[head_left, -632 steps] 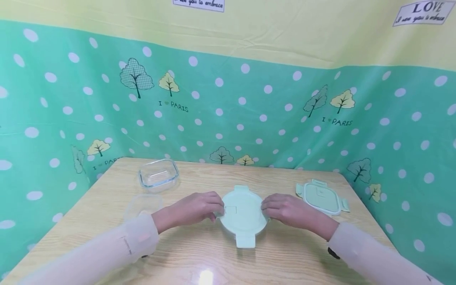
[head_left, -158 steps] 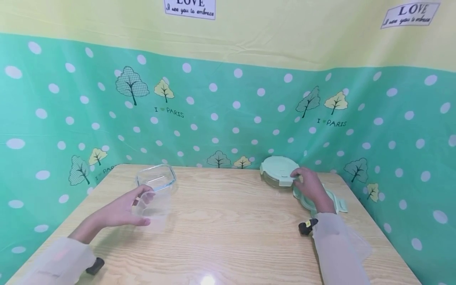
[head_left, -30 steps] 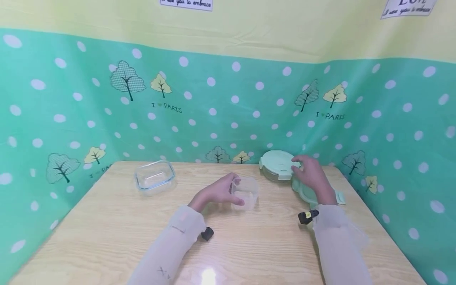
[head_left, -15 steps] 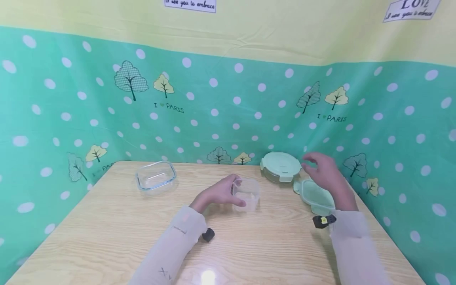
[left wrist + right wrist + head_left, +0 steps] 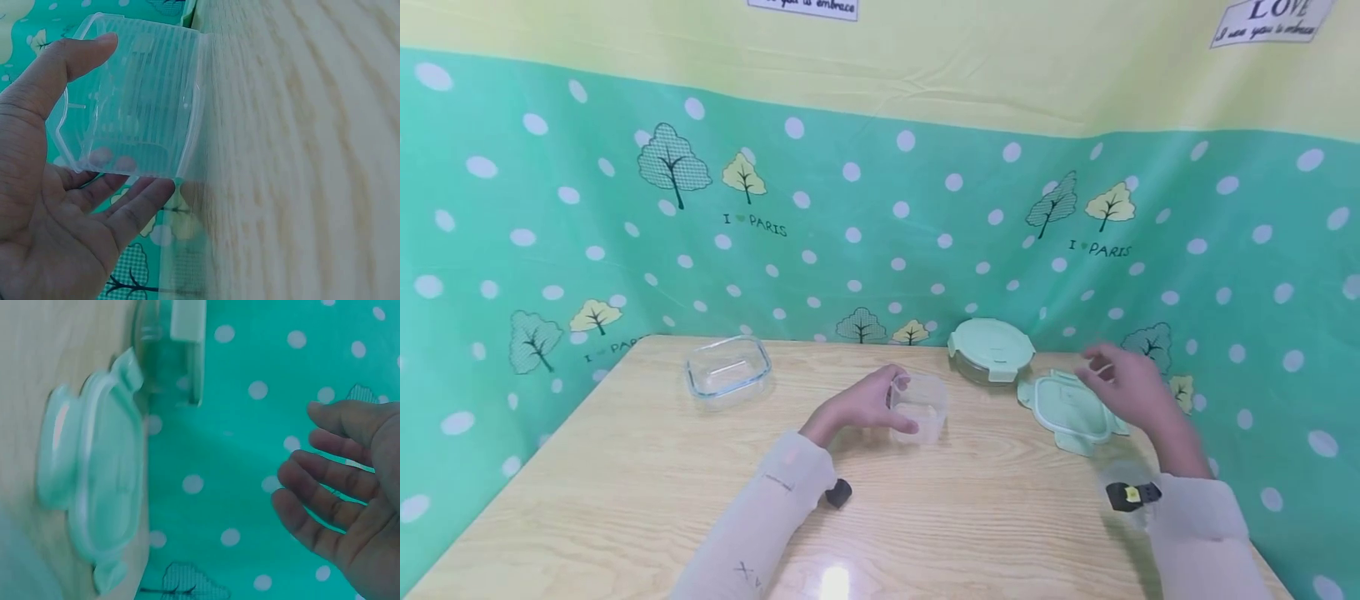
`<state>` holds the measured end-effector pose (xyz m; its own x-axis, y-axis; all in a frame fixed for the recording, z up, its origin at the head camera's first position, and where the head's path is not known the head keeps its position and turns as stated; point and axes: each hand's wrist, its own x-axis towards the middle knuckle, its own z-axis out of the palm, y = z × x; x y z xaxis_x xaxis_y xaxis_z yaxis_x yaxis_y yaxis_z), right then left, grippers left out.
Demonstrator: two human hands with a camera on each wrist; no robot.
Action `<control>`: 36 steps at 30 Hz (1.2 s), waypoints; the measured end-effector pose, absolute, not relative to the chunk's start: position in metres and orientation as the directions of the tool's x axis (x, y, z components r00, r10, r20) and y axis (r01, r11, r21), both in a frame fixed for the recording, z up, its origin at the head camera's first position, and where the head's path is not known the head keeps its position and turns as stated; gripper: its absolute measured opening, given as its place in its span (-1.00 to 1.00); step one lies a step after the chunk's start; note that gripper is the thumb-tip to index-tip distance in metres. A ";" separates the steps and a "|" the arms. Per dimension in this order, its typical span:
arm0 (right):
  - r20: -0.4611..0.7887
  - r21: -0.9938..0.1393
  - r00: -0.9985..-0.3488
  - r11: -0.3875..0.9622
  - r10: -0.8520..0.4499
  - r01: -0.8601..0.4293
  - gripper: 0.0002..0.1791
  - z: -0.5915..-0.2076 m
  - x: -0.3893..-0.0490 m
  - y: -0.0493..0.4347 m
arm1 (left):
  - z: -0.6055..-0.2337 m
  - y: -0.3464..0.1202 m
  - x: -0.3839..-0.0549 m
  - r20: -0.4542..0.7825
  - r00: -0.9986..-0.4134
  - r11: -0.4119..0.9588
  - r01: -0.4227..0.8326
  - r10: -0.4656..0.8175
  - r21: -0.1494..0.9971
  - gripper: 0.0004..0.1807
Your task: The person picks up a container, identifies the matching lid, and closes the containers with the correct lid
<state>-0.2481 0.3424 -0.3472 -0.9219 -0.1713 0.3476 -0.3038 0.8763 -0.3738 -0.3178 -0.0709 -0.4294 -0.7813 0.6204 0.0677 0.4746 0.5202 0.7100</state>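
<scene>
My left hand [image 5: 863,403] grips a small clear plastic container [image 5: 927,404] on the table's middle. In the left wrist view its thumb lies on one side of the container [image 5: 140,94] and the fingers on the other. My right hand [image 5: 1126,385] is in the air over the far right part of the table, holding nothing, fingers loosely bent. Nearest to it lies a light green rectangular lid [image 5: 1070,410] with clip flaps, partly covered by the hand in the head view. Behind and left of that lid stands a round glass container with a green lid [image 5: 992,346].
An uncovered rectangular glass container [image 5: 727,371] stands at the table's back left. Something clear and flat [image 5: 1120,475] lies under my right wrist, mostly hidden by the wrist camera. A polka-dot curtain [image 5: 820,208] hangs behind the table and along both sides.
My right hand has come away from the round container's lid and moved right and nearer, uncovering more of the rectangular lid. The left hand with the plastic container has stayed put since one second ago.
</scene>
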 end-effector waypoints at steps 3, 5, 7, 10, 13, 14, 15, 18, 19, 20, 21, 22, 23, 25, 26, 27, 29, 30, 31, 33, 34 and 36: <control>0.270 -0.391 -0.947 0.880 -0.172 -0.271 -0.59 -0.352 -0.243 0.354 | -0.431 -0.071 -0.318 0.073 -0.778 0.515 0.479 0.623 0.711 -0.03; 0.219 -0.403 -0.961 0.881 -0.169 -0.247 -0.57 -0.356 -0.240 0.362 | -0.431 -0.071 -0.319 0.070 -0.781 0.520 0.477 0.621 0.709 -0.03; 0.176 -0.402 -0.970 0.886 -0.170 -0.228 -0.55 -0.360 -0.237 0.370 | -0.431 -0.071 -0.319 0.064 -0.785 0.526 0.471 0.616 0.708 -0.03; 0.135 -0.401 -0.975 0.890 -0.176 -0.216 -0.55 -0.366 -0.233 0.381 | -0.431 -0.071 -0.319 0.059 -0.791 0.536 0.466 0.609 0.704 -0.04; 0.103 -0.394 -0.978 0.895 -0.181 -0.207 -0.57 -0.371 -0.229 0.390 | -0.431 -0.071 -0.320 0.061 -0.789 0.536 0.470 0.612 0.702 -0.04; 0.095 -0.392 -0.979 0.897 -0.181 -0.204 -0.59 -0.373 -0.227 0.393 | -0.431 -0.072 -0.321 0.062 -0.788 0.535 0.472 0.613 0.701 -0.03; 0.081 -0.393 -0.980 0.898 -0.181 -0.199 -0.59 -0.375 -0.226 0.396 | -0.431 -0.072 -0.321 0.064 -0.787 0.534 0.473 0.614 0.701 -0.03; 0.028 -0.405 -0.983 0.897 -0.182 -0.178 -0.60 -0.382 -0.222 0.403 | -0.432 -0.072 -0.323 0.067 -0.785 0.531 0.476 0.615 0.700 -0.02; 0.018 -0.411 -0.982 0.894 -0.187 -0.178 -0.60 -0.385 -0.221 0.405 | -0.433 -0.072 -0.323 0.068 -0.786 0.532 0.476 0.614 0.700 -0.02; 0.007 -0.411 -0.982 0.895 -0.188 -0.175 -0.60 -0.388 -0.220 0.407 | -0.433 -0.072 -0.323 0.068 -0.787 0.532 0.475 0.614 0.701 -0.01; -0.006 -0.414 -0.982 0.894 -0.190 -0.170 -0.60 -0.390 -0.219 0.409 | -0.434 -0.072 -0.323 0.067 -0.787 0.532 0.474 0.613 0.701 -0.01; -0.021 -0.418 -0.981 0.893 -0.192 -0.166 -0.61 -0.392 -0.217 0.411 | -0.434 -0.072 -0.323 0.066 -0.787 0.532 0.473 0.613 0.702 -0.01; -0.034 -0.420 -0.979 0.892 -0.200 -0.168 -0.61 -0.394 -0.216 0.414 | -0.435 -0.071 -0.323 0.064 -0.787 0.533 0.472 0.613 0.703 -0.01; -0.074 -0.436 -0.974 0.886 -0.213 -0.161 -0.61 -0.398 -0.214 0.419 | -0.435 -0.071 -0.323 0.060 -0.787 0.534 0.471 0.614 0.702 0.00; -0.100 -0.446 -0.971 0.882 -0.217 -0.152 -0.59 -0.399 -0.214 0.422 | -0.435 -0.071 -0.322 0.060 -0.786 0.534 0.471 0.615 0.702 0.00; -0.125 -0.461 -0.967 0.876 -0.224 -0.143 -0.58 -0.400 -0.213 0.425 | -0.435 -0.071 -0.322 0.060 -0.786 0.534 0.472 0.615 0.702 0.00; -0.170 -0.477 -0.959 0.870 -0.226 -0.120 -0.53 -0.403 -0.212 0.429 | -0.434 -0.071 -0.322 0.062 -0.785 0.534 0.473 0.616 0.701 0.00; -0.189 -0.484 -0.957 0.869 -0.218 -0.103 -0.52 -0.405 -0.212 0.430 | -0.434 -0.071 -0.322 0.063 -0.785 0.534 0.475 0.616 0.699 0.00; -0.204 -0.488 -0.957 0.869 -0.207 -0.083 -0.52 -0.406 -0.212 0.431 | -0.434 -0.071 -0.322 0.065 -0.786 0.534 0.476 0.615 0.699 0.00; -0.219 -0.478 -0.958 0.876 -0.187 -0.062 -0.54 -0.408 -0.212 0.433 | -0.434 -0.071 -0.322 0.067 -0.787 0.534 0.476 0.614 0.698 0.00; -0.225 -0.470 -0.958 0.881 -0.177 -0.052 -0.56 -0.408 -0.212 0.433 | -0.434 -0.071 -0.322 0.067 -0.787 0.534 0.476 0.614 0.698 0.00; -0.231 -0.456 -0.959 0.889 -0.166 -0.044 -0.60 -0.409 -0.211 0.433 | -0.434 -0.071 -0.323 0.067 -0.787 0.534 0.475 0.613 0.700 0.01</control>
<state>-0.2114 0.4326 -0.4087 -0.9586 -0.1659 -0.2313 -0.0437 0.8888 -0.4562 -0.3228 -0.0708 -0.4341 -0.7873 0.6130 0.0667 0.4749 0.5337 0.6997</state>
